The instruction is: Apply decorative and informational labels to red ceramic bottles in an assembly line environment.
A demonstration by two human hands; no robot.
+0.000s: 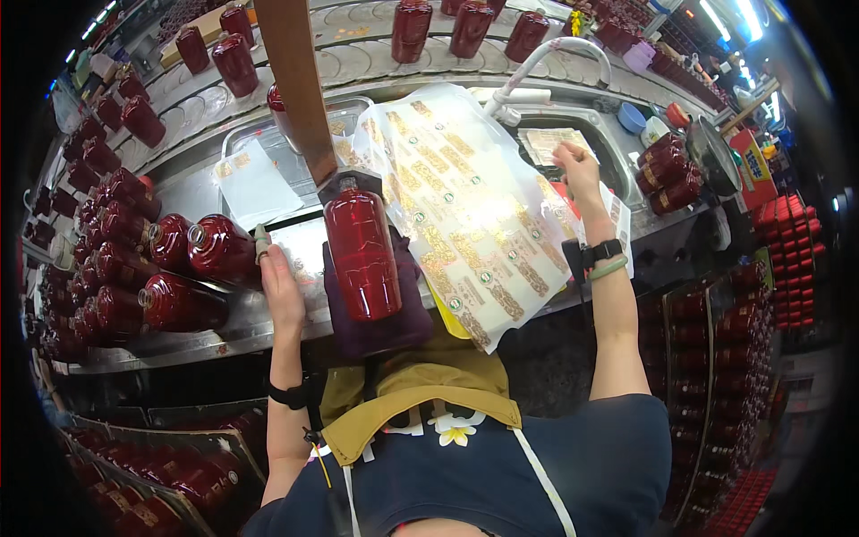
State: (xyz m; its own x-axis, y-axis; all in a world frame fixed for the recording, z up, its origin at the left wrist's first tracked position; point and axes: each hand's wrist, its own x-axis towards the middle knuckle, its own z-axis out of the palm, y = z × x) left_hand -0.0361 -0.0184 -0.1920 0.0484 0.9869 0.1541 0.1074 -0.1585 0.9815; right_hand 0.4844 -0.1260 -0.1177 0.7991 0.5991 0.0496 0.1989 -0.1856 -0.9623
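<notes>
A metal worktop (243, 340) spans the view, its front edge just beyond the person's apron (420, 410). Near the middle of that edge, a glossy red bottle (361, 259) lies on a dark purple cloth (407, 318), one end close to the foot of a wooden post (300, 80). Just right of it, a large pale sheet (465, 206) with rows of gold prints drapes across the worktop, its lower corner hanging past the front edge.

The left hand (282, 286) is near the front edge, beside a crowd of red bottles (224, 251) filling the worktop's left end; its fingers are extended and close together, and whether they grip anything cannot be told. The right hand (579, 174) is bent above the sheet's right side, fingers bunched; I cannot tell whether they pinch anything.

Towards the right end is a sink (616, 170) with a curved white tap (573, 43) and papers (546, 143); a blue bowl (631, 118) sits past it. Along the far edge runs a conveyor (358, 63) carrying more bottles. Crates (170, 456) of bottles stand below at lower left, and bright tube lights (750, 18) shine overhead at upper right.
</notes>
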